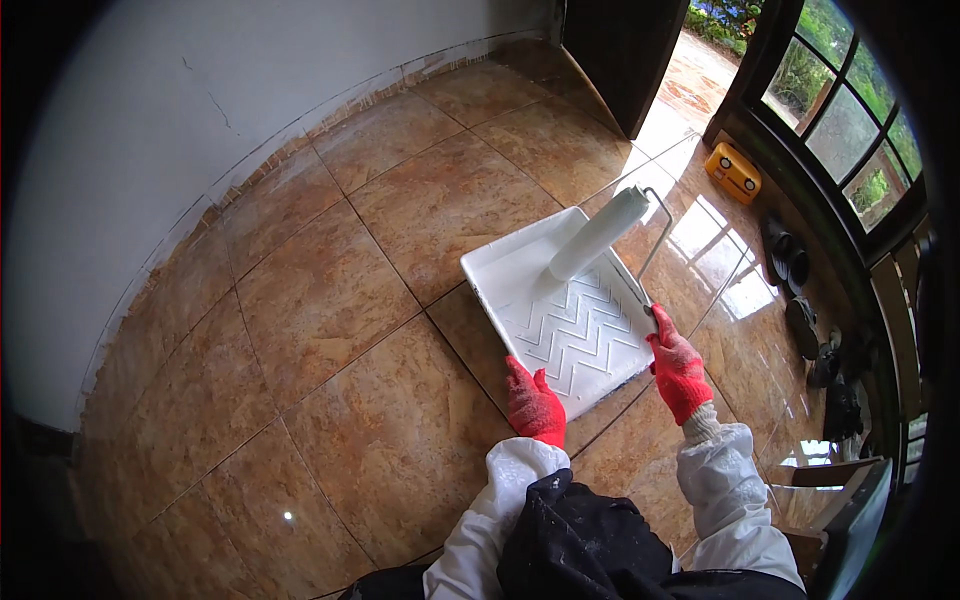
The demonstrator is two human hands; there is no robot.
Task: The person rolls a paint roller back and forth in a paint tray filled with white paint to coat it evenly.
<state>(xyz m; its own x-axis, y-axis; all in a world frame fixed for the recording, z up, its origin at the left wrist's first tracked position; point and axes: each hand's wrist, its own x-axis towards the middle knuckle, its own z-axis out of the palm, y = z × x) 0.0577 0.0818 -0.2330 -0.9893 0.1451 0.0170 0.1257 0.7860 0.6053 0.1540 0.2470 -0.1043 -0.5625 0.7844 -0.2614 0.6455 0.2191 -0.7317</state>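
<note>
From the head view, the white paint tray sat on the tiled floor near the person, looking clean — no paint showed in it. A roller lay across its far end. The left hand gripped the near edge; the right hand closed round the right rim — both arms reaching forward, red-gloved.

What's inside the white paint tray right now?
A white paint roller lies in the deep end of the paint tray, its wire frame over the right rim. The ribbed slope looks bare. Any paint beneath the roller is hidden.
</note>
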